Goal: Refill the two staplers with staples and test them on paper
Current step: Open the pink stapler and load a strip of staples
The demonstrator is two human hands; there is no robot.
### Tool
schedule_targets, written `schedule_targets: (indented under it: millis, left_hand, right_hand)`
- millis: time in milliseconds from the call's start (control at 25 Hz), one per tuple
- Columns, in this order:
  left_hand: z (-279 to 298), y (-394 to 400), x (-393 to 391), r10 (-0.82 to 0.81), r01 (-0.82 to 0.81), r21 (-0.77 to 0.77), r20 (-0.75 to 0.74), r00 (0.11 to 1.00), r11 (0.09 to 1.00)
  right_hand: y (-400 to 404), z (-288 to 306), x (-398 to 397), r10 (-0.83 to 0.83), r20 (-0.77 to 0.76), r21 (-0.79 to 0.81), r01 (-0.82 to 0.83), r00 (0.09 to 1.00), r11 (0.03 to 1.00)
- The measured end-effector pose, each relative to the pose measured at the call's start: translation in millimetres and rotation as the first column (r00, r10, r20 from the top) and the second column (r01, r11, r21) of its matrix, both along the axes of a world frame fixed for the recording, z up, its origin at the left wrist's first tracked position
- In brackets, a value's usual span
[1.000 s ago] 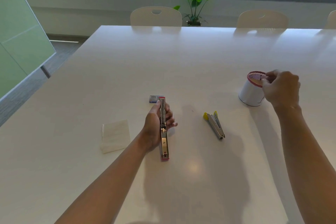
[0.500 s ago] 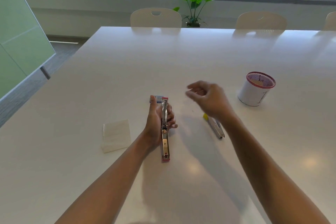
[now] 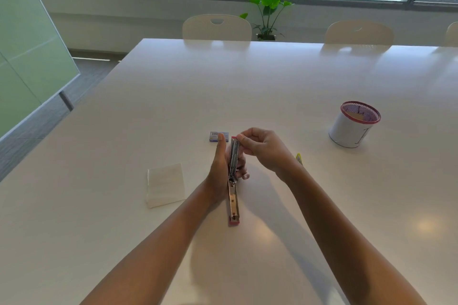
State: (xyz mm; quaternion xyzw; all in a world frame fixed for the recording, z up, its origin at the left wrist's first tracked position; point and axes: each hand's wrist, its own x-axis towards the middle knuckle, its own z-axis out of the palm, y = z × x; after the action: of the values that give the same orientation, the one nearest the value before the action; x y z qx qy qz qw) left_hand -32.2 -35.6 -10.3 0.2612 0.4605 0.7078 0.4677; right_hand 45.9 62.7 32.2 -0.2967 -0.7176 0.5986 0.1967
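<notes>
Head view: your left hand (image 3: 221, 168) grips the opened pink stapler (image 3: 233, 176) while your right hand (image 3: 264, 148) pinches, apparently, a staple strip at its far end. Loading looks underway; next, seat the strip squarely. Yellow stapler (image 3: 299, 158) lies behind your right wrist, paper (image 3: 165, 184) left of your left hand.
</notes>
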Motion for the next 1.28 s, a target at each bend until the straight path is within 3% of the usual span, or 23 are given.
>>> schedule_targets:
  millis: [160, 360, 720, 840, 1000, 1120, 1280]
  left_hand:
    - [-4.3, 3.6, -0.6, -0.01, 0.01, 0.004, -0.046, 0.999, 1.0]
    - [-8.3, 7.1, 2.8, 0.241, -0.241, -0.004, -0.04, 0.97, 0.97]
    - [24.7, 15.0, -44.1, 0.421, -0.471, 0.032, -0.503, 0.755, 0.882]
    - [25.2, 16.1, -84.8, 0.352, -0.505, -0.061, -0.646, 0.678, 0.861]
    - [11.0, 7.8, -128.1, 0.092, -0.479, -0.206, -0.845, 0.527, 0.854]
    - [-2.5, 0.9, -138.2, 0.033, -0.448, -0.23, -0.862, 0.506, 0.864]
    - [-8.1, -0.5, -138.6, 0.036, -0.429, -0.18, -0.893, 0.448, 0.885]
  right_hand:
    - [-0.3, -2.9, 2.9, -0.055, -0.072, -0.054, 0.052, 0.996, 0.997]
    - [7.4, -3.7, 12.9, -0.102, -0.102, -0.165, 0.085, 0.99, 0.983]
    - [18.0, -22.6, 11.4, -0.13, 0.075, -0.153, 0.141, 0.989, 0.978]
    - [23.6, -31.1, 6.2, -0.124, 0.159, -0.002, 0.126, 0.98, 0.992]
    - [25.6, -36.5, 2.9, -0.121, 0.249, 0.187, 0.075, 0.961, 0.98]
    - [26.9, -38.2, 2.8, -0.144, 0.329, 0.343, 0.023, 0.933, 0.939]
    - [30.5, -37.8, 0.9, -0.121, 0.316, 0.333, 0.01, 0.941, 0.943]
